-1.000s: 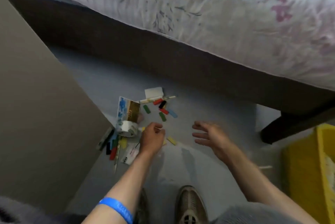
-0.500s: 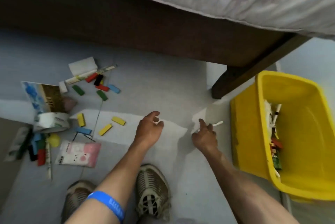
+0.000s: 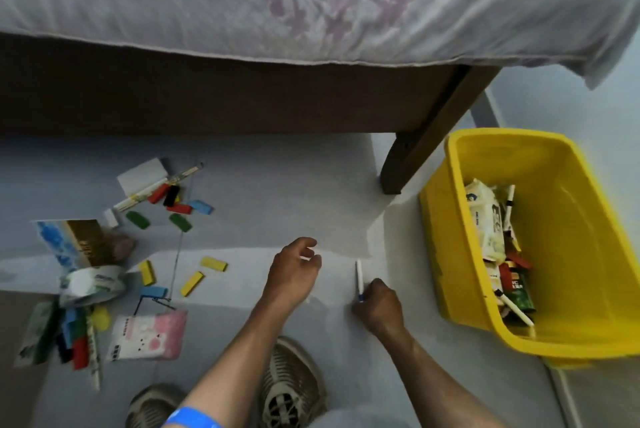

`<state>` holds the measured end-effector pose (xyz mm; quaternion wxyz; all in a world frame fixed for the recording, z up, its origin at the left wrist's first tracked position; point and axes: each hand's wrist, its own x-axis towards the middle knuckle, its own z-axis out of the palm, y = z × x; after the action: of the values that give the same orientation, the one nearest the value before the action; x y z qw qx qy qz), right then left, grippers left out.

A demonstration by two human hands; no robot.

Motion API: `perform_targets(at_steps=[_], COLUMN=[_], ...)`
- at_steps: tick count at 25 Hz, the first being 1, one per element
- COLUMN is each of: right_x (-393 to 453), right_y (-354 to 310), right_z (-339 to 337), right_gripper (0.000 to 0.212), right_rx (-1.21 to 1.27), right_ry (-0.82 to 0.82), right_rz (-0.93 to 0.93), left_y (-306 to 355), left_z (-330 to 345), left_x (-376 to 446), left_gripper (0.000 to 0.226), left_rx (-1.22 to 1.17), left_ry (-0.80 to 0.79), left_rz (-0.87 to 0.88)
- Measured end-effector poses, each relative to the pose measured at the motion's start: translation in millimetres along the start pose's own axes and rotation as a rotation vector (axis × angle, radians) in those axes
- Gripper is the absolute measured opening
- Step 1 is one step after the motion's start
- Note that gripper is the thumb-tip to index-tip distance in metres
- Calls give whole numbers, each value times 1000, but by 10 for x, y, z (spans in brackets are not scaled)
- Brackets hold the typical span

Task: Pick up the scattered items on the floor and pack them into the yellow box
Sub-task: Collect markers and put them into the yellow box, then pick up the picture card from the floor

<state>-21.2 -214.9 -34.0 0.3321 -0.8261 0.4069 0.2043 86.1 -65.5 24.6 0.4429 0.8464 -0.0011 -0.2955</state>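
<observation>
The yellow box (image 3: 446, 220) stands on the floor at the right and holds wipe packs, pens and small cartons. My right hand (image 3: 379, 304) is down on the floor just left of it and pinches the near end of a white pen (image 3: 358, 273) that points away from me. My left hand (image 3: 294, 270) hovers mid-floor with its fingers curled; I cannot tell whether they hold anything. At the left lie scattered items: yellow blocks (image 3: 214, 264), green, red and blue blocks (image 3: 180, 209), a tape roll (image 3: 91, 284), a pink packet (image 3: 149, 334) and a picture booklet (image 3: 69, 244).
A bed with a pale floral sheet (image 3: 311, 2) spans the top; its dark wooden leg (image 3: 415, 157) comes down beside the box. My shoes (image 3: 291, 382) are at the bottom centre. A white pad (image 3: 142, 175) and thin sticks lie near the bed frame.
The view swung right from the pile toward the box. My right hand reached the white pen on the floor and took hold of it. My left hand left the pile.
</observation>
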Motion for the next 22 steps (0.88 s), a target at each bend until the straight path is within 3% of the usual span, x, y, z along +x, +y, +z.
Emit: perform_targets(at_steps=[4,7,9,11,13,16,22], right_x=[-328,-621,-756,-850,-894,-871,-823], right_y=[-187,-151,-48,48,5,-237,-1329], right_z=[-499,-1323,-1801,-2056,-2093,-1931,-986], right_gripper=[18,14,14,15,27,30,22], right_rx=[580,872,845,569,286,188,19], right_ry=[101,338,526,705,785,634,103], right_rz=[-12,-155,-185,-187,-237,-399,-628], left_y=[257,640,866,1005,1072,1070,349], left_z=[106,393,589,669,625,424,-840], left_x=[-73,-244,-397,-519,-538,-538,-374], left_gripper=[25,29,31,37,44,49,49], left_rx=[-18,-17,15,67,132,157,99], left_ry=[41,-12,-72,-81,-35,53,331], left_rz=[77,178,226,243,242,239,111])
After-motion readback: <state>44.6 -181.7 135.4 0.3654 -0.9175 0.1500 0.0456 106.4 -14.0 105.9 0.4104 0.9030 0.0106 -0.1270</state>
